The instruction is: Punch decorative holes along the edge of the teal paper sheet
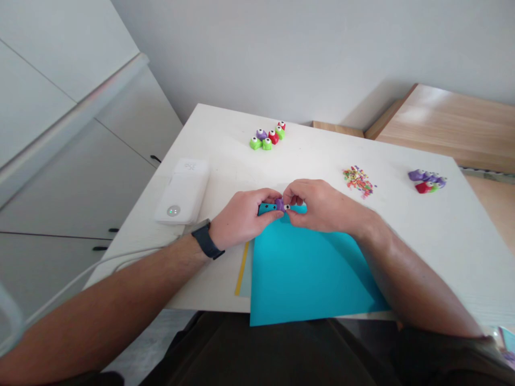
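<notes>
A sheet of blue paper (306, 268) lies at the front of the table, overhanging its edge. A few star-shaped marks or holes run along its far edge. A small purple craft punch (279, 204) with a white, star-marked button sits at that far edge. My left hand (243, 217) is closed, its thumb and fingers around the punch from the left. From the right, my right hand (317, 203) is closed too, thumb and fingertips pinching the punch by its white button. The fingers partly hide the punch and the paper's edge.
Several green, red and purple punches (267, 143) stand at the back. More punches (428, 182) are at the right, with a pile of colourful confetti (359, 181) nearer. A white device (185, 190) with a cable lies left. Yellow-edged paper (242, 271) shows under the blue sheet.
</notes>
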`<state>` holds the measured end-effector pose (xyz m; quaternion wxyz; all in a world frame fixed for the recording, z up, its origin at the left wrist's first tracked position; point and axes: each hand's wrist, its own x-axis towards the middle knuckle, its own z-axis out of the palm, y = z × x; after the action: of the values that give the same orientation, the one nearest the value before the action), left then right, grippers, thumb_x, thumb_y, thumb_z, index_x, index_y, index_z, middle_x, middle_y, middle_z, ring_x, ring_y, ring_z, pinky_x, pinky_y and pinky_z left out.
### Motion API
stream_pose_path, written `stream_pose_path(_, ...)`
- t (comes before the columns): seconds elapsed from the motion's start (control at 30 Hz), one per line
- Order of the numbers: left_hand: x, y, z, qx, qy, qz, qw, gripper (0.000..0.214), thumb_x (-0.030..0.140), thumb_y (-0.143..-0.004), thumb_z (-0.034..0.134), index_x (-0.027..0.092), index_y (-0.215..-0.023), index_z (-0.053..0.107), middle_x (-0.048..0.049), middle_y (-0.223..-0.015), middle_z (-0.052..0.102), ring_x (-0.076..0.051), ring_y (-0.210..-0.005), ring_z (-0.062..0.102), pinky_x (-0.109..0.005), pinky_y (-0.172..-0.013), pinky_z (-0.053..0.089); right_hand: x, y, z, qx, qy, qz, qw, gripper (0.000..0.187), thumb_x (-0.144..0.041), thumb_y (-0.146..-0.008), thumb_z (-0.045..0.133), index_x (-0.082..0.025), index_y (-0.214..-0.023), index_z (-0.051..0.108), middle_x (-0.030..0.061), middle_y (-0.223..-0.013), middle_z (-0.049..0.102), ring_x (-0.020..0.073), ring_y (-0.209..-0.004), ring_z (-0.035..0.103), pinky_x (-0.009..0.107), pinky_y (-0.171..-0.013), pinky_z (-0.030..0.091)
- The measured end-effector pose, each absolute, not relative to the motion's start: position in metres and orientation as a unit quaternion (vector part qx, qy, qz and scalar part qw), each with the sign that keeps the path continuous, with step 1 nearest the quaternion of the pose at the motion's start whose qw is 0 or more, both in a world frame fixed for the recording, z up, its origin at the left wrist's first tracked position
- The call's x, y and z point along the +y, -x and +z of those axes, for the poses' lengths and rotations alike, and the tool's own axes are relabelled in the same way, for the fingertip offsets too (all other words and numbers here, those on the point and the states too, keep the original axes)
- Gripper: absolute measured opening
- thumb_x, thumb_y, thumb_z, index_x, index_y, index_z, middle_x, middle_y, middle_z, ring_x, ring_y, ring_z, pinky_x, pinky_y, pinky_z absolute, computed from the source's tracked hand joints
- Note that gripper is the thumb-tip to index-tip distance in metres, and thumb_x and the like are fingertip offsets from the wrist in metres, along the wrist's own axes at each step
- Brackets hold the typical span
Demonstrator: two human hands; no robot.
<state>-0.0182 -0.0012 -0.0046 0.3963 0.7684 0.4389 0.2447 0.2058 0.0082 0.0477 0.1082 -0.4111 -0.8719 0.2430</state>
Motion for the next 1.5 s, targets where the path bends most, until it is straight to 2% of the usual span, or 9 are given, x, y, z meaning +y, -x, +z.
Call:
stream_pose_path(0.47,-0.001,0.018,-0.002,0.433,-0.778,0.246,0.382,0.023,0.035,-0.092,0.07,0.025,-0.113,0.072,0.0016,-0.113,0.079,-0.021,-0.105,0.073,-0.032,-0.092,0.052,0.006,-0.204,0.042,-0.89,0.389,0.202,0.126,0.015,-0.017,-0.082,0.066,-0.019,-0.097,0.066,0.0038,-0.093,0.068,0.0182,-0.084,0.062,0.029,-0.08,0.044)
stream_pose_path(1.1,-0.001,0.017,0.0,0.433,-0.782,0.235,0.382,0.022,0.036,-0.092,0.069,0.024,-0.111,0.072,-0.0002,-0.112,0.079,-0.023,-0.105,0.073,-0.034,-0.092,0.054,0.005,-0.2,0.044,-0.889,0.389,0.208,0.122,0.01,-0.017,-0.079,0.062,-0.02,-0.088,0.059,0.0028,-0.088,0.063,0.0173,-0.079,0.056,0.029,-0.074,0.041)
stream_pose_path(1.33,-0.002,0.017,-0.001,0.444,-0.761,0.249,0.401,0.033,0.038,-0.09,0.072,0.024,-0.12,0.07,-0.0017,-0.119,0.078,-0.024,-0.11,0.073,-0.036,-0.099,0.056,0.009,-0.208,0.048,-0.872,0.4,0.261,0.108,0.03,-0.023,-0.079,0.068,-0.02,-0.108,0.063,0.0059,-0.103,0.069,0.0212,-0.091,0.062,0.033,-0.083,0.046)
stream_pose_path(1.5,-0.002,0.018,-0.003,0.439,-0.752,0.265,0.414,0.036,0.04,-0.09,0.074,0.023,-0.121,0.069,-0.0024,-0.12,0.078,-0.023,-0.11,0.074,-0.036,-0.1,0.056,0.013,-0.212,0.042,-0.837,0.417,0.337,0.104,0.034,-0.028,-0.086,0.066,-0.021,-0.118,0.06,0.0043,-0.104,0.071,0.018,-0.088,0.064,0.03,-0.078,0.048)
